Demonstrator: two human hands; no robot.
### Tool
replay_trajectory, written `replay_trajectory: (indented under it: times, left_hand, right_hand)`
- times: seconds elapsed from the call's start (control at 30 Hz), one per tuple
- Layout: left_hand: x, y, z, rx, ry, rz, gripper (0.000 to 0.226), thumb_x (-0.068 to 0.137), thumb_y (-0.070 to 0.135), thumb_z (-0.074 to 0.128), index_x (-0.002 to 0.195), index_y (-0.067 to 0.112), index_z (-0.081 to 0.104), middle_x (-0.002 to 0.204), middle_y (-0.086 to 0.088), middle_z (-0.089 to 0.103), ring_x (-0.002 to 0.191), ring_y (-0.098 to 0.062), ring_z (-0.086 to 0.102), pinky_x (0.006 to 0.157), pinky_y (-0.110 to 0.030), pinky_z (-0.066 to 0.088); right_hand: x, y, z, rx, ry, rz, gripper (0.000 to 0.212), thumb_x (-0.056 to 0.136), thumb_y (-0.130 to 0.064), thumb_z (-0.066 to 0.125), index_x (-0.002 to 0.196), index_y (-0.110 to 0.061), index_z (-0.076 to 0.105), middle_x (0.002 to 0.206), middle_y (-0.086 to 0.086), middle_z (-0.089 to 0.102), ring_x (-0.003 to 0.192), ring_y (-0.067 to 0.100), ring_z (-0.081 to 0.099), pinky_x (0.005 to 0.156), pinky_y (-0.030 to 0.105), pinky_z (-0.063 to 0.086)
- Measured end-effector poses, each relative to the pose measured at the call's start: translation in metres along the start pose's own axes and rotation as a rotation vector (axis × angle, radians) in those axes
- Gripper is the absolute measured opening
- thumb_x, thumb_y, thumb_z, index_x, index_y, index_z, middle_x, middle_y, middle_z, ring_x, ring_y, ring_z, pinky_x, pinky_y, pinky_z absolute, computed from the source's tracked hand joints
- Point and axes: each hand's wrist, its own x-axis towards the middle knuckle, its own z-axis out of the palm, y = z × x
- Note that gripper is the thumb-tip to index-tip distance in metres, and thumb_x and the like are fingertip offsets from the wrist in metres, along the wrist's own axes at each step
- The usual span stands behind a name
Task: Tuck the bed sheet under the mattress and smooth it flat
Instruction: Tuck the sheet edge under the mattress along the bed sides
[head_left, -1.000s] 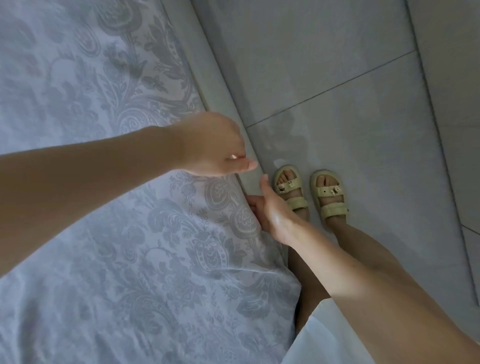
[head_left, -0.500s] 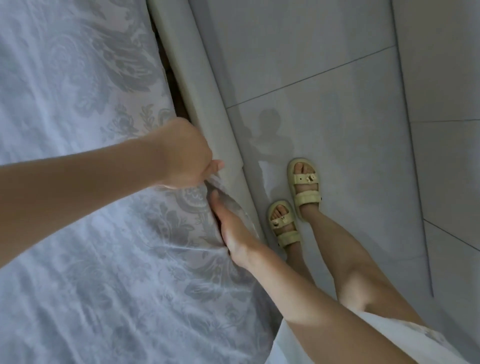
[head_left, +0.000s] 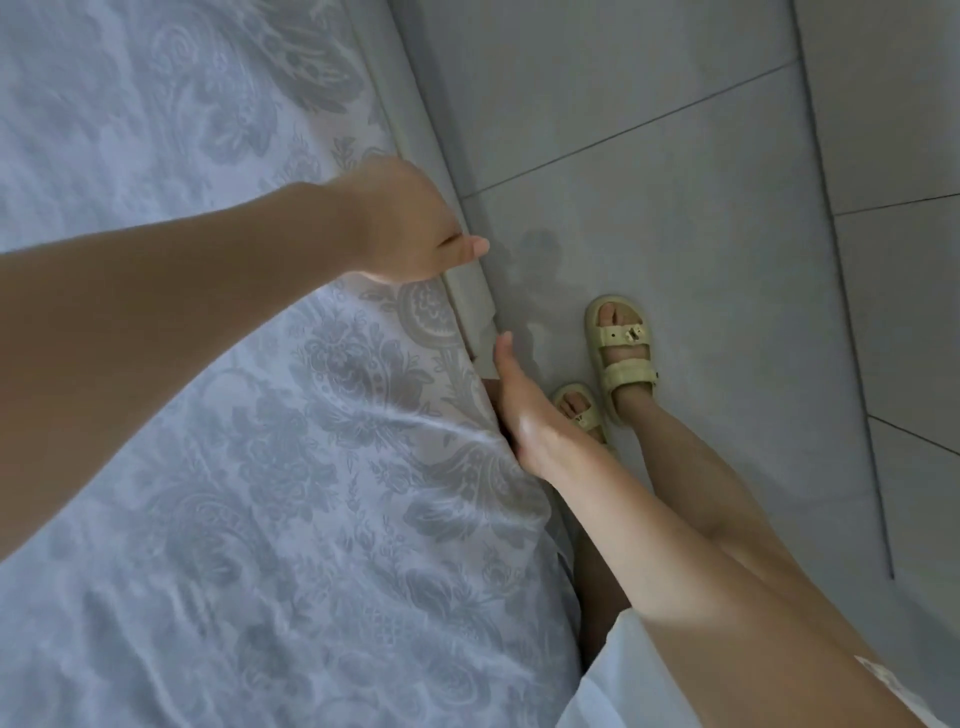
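Right hand (head_left: 524, 415) has slid down off the sheet edge and now sits fingers-first in the gap beside the mattress; whether it grips anything, I cannot tell. Left hand (head_left: 400, 228) hovers just above it at the bed's edge, loosely curled, holding nothing. Patterned bed sheet (head_left: 270, 467) spreads under both, wrinkled nearby.

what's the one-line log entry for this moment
stage: tucking | left hand: at edge of pale floral-patterned bed sheet, grip unclear | right hand: fingers down beside mattress edge | sheet: creased near right hand
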Motion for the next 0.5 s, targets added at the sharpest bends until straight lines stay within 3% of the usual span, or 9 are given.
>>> replay_trajectory:
  times: [0.07,0.13,0.23,0.27,0.33,0.4,0.43,0.47,0.5]
  left_hand:
    - [0.001,0.0,0.006,-0.026,0.148,0.075,0.078,0.089,0.055,-0.002,0.084,0.015,0.065,0.082,-0.002,0.063,0.085,-0.023,0.056,0.075,-0.035,0.043]
    - [-0.004,0.008,0.012,-0.027,0.295,0.193,0.078,0.086,0.053,0.0,0.085,0.017,0.07,0.086,0.001,0.066,0.088,-0.022,0.056,0.079,-0.034,0.041]
    - [-0.019,0.037,0.027,0.069,0.262,0.357,0.077,0.085,0.052,0.0,0.089,0.024,0.071,0.09,0.01,0.067,0.092,-0.016,0.055,0.09,-0.032,0.039]
    - [-0.024,0.047,0.034,0.101,0.235,0.385,0.076,0.086,0.051,-0.002,0.093,0.027,0.07,0.09,0.012,0.067,0.093,-0.014,0.056,0.092,-0.031,0.037]
    - [-0.029,0.058,0.048,0.138,0.217,0.371,0.071,0.091,0.048,0.0,0.09,0.028,0.068,0.084,0.012,0.067,0.086,-0.013,0.056,0.089,-0.03,0.037]
    - [-0.025,0.064,0.054,0.169,0.196,0.3,0.065,0.097,0.044,0.006,0.083,0.024,0.066,0.077,0.009,0.065,0.08,-0.016,0.056,0.085,-0.03,0.037]
    - [-0.02,0.067,0.054,0.213,0.179,0.266,0.064,0.098,0.043,0.006,0.081,0.023,0.064,0.077,0.008,0.065,0.08,-0.017,0.057,0.086,-0.03,0.036]
    - [-0.015,0.07,0.053,0.263,0.162,0.244,0.063,0.098,0.042,0.005,0.081,0.023,0.062,0.077,0.007,0.065,0.08,-0.018,0.057,0.087,-0.031,0.035]
    - [-0.01,0.075,0.05,0.304,0.139,0.231,0.06,0.099,0.041,0.005,0.079,0.023,0.059,0.076,0.006,0.064,0.078,-0.019,0.058,0.088,-0.032,0.034]
  right_hand:
    - [-0.009,0.017,-0.012,-0.032,0.068,-0.091,0.088,0.085,-0.075,0.007,0.105,-0.016,0.07,0.105,0.009,0.071,0.101,0.025,0.066,0.092,0.039,0.051]
    - [-0.027,0.036,-0.022,-0.045,0.136,-0.187,0.075,0.092,-0.065,0.01,0.097,-0.018,0.069,0.098,0.005,0.072,0.091,0.017,0.067,0.08,0.027,0.053]
    - [-0.054,0.066,-0.017,-0.098,0.19,-0.288,0.057,0.098,-0.052,0.021,0.103,-0.018,0.066,0.105,0.003,0.071,0.101,0.016,0.065,0.083,0.022,0.051]
    - [-0.066,0.069,-0.015,-0.119,0.174,-0.291,0.049,0.099,-0.048,0.025,0.097,-0.021,0.066,0.099,-0.001,0.071,0.099,0.014,0.066,0.082,0.017,0.049]
    - [-0.086,0.068,-0.007,-0.056,0.189,-0.277,0.032,0.101,-0.034,0.034,0.075,-0.03,0.051,0.071,-0.014,0.062,0.07,-0.006,0.059,0.063,-0.002,0.041]
    - [-0.118,0.057,0.012,0.023,0.269,-0.2,0.037,0.102,-0.023,0.036,0.065,-0.029,0.035,0.05,-0.026,0.049,0.042,-0.017,0.045,0.046,-0.005,0.034]
    - [-0.111,0.067,0.007,0.039,0.226,-0.198,0.035,0.101,-0.025,0.037,0.067,-0.028,0.04,0.048,-0.023,0.055,0.04,-0.019,0.046,0.047,-0.004,0.036]
    - [-0.089,0.09,-0.008,0.066,0.134,-0.17,0.028,0.099,-0.035,0.04,0.074,-0.027,0.051,0.06,-0.015,0.067,0.051,-0.019,0.054,0.058,-0.003,0.041]
    - [-0.076,0.103,-0.013,0.095,0.07,-0.109,0.032,0.091,-0.052,0.044,0.087,-0.026,0.062,0.085,-0.005,0.075,0.073,-0.012,0.064,0.077,0.005,0.047]
